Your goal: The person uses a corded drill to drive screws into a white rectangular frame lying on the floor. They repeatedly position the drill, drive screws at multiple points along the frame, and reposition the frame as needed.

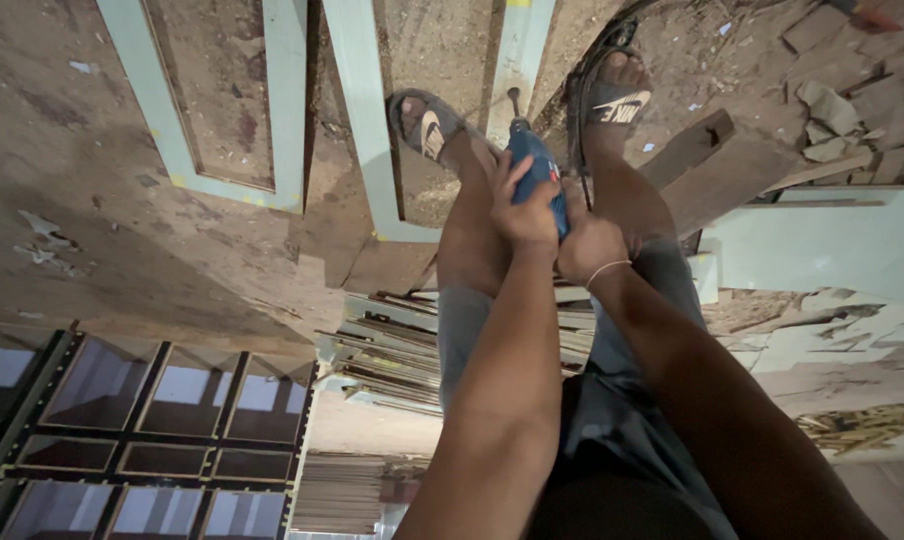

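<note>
Beyond my grip, the dusty brown wooden floor point(152, 230) spreads widest, strewn with sawdust and scraps. On it, straight under my hands, lies the pale green painted wooden door frame point(367, 130) with its brown recessed panels; one of its upright rails runs right below the tool. Off to the left of my grip and nearer to me stands a dark-framed rack of square glass-fronted compartments point(142, 430). To the right of my grip lies a pale green flat board point(822, 240), with a rough brown timber plank point(717, 165) resting beside it and a heap of broken wood offcuts point(852, 80) farther out. Just below my forearms sits a stack of thin wooden strips point(397, 350).

I stand in grey shorts, my feet in grey slide sandals point(432, 125) planted on either side of the rail.

My left hand point(527, 205) wraps around the body of the blue hand-held power drill point(537, 170), fingers curled over its side. My right hand point(590, 245), a thin band at its wrist, closes on the rear of the same drill, touching my left hand. The drill points away from me, its dark bit point(515, 100) meeting the green rail between my feet.
</note>
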